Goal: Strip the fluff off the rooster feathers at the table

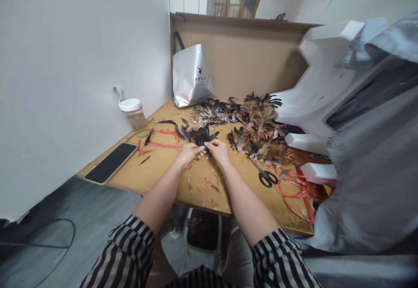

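Between my two hands is a small bunch of dark feathers [200,136], its tips fanned away from me and showing a blue-green sheen. My left hand [190,154] pinches the near end of the bunch between thumb and fingers. Close beside it, my right hand [218,151] has its fingertips closed on the same bunch. Strips of red plastic tie [163,145] and a few loose dark feathers lie to the left of my hands. Just right of them rests a pile of brown and black feathers [257,144]. What the fingers cover at the bunch's base is hidden.
Black-handled scissors [268,178] and tangled red plastic tie [300,196] lie at the right. A phone [111,163] and a lidded jar [134,116] are at the left. More feather heaps [257,109], a silver bag [189,77] and white foam pieces [307,143] stand farther back.
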A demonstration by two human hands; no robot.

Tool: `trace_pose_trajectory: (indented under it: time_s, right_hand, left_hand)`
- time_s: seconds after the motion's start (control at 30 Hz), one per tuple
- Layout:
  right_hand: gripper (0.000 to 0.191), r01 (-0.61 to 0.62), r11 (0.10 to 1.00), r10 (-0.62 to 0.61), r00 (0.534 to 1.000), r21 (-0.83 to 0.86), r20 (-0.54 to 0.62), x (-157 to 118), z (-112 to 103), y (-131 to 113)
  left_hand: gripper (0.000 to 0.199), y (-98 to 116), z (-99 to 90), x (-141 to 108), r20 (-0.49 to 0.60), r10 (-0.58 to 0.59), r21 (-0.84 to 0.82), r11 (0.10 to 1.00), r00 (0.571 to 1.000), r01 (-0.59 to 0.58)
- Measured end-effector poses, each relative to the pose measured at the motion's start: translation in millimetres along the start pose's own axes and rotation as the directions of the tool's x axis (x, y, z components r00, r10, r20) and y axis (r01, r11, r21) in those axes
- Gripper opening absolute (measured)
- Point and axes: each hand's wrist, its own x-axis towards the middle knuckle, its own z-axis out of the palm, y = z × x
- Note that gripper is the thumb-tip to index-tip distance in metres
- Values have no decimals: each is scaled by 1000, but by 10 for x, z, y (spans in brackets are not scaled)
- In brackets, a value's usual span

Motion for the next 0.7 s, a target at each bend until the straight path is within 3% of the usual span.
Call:
trace_pose_trajectory:
  time_s: [0.2, 0.7]
  right_hand:
    - [27, -114, 992, 112, 993, 50, 40, -12, -2, -41]
    - [29, -89, 979, 94, 995, 184, -19, -83, 88, -58]
  left_hand:
    - [21, 10, 2, -15, 24, 0, -7, 1000, 1000, 0]
    - [21, 38, 48, -37, 5, -31, -180, 983, 1000, 31]
